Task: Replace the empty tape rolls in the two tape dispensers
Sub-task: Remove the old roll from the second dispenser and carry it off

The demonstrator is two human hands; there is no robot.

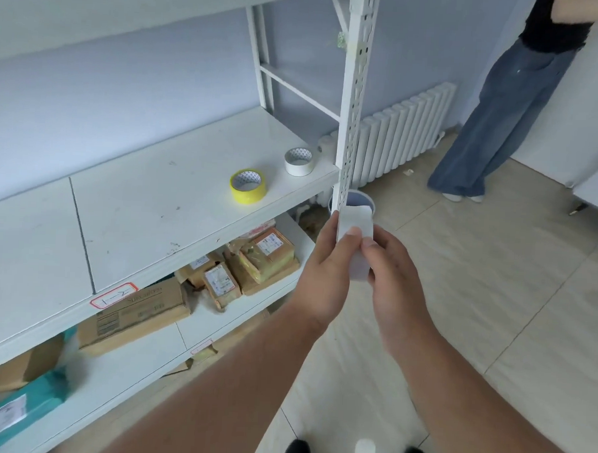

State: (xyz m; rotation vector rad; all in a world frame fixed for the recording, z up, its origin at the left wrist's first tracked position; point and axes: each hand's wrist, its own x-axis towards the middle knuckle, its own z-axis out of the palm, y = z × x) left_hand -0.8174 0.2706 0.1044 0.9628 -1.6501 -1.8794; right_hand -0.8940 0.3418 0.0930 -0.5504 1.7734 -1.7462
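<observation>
Two tape rolls (248, 185) on white shelf (148, 199) | tiled floor (493, 286) | both hands (354, 263) pinch white strip (357, 225)

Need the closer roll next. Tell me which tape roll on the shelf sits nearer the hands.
The yellow tape roll; the white tape roll lies farther back.

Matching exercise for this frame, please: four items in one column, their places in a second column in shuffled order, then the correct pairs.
Items
1. yellow tape roll
2. white tape roll
3. white piece
4. parcels

Places
A. held between both hands, left hand and right hand
B. lower shelf
C. middle shelf, nearest the upright post
D. middle shelf, left of the other roll

Pairs: 1-D, 2-C, 3-A, 4-B
</observation>
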